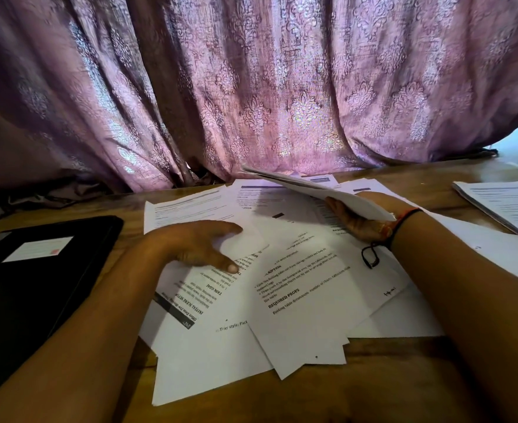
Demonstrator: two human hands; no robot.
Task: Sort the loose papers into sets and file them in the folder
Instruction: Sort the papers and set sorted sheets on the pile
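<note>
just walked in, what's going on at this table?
A person is mid-sort at a wooden table. The left hand pinches one sheet in the loose pile of printed papers. The right hand holds a small stack of sheets raised above the pile. The black folder lies closed on the person's left, and another stack sits at the right edge.

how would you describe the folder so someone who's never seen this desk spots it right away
On the wooden table in front of the purple curtain, look to the left of the spread of loose papers. The folder lies flat and closed there, black against the white sheets, with a white label on its cover.
</note>
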